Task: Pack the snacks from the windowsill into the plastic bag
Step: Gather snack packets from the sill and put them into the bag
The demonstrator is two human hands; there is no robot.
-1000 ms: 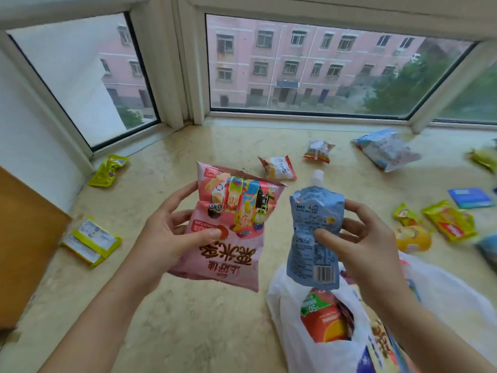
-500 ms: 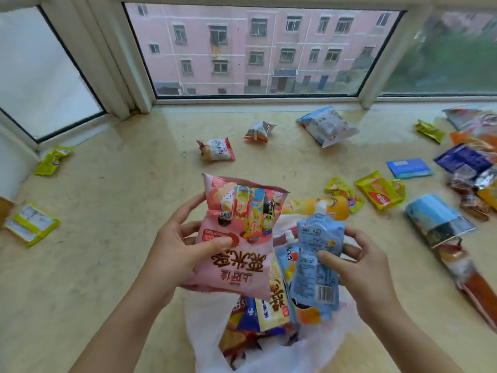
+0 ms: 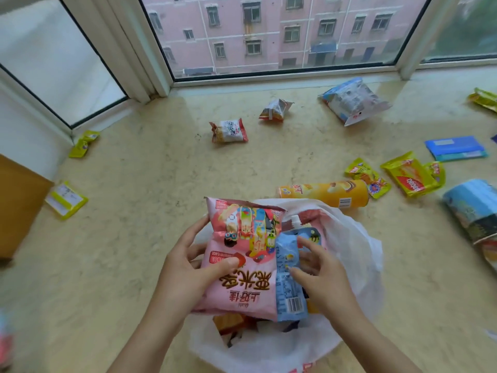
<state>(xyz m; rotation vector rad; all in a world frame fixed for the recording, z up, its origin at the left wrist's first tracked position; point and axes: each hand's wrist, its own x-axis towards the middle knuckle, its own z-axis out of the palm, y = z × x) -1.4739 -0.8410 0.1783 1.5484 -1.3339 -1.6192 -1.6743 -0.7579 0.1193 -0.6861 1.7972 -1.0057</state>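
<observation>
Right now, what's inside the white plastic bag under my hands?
Inside the white plastic bag, only an orange packet and some dark wrappers show near the front. The pink snack bag and blue spouted pouch cover the rest.

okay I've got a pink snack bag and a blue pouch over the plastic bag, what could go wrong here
The plastic bag lies slumped with nothing holding its mouth open, so the pink snack bag in your left hand may land on the rim and slide out. The blue pouch in your right hand could snag on the snacks already piled inside.
</observation>
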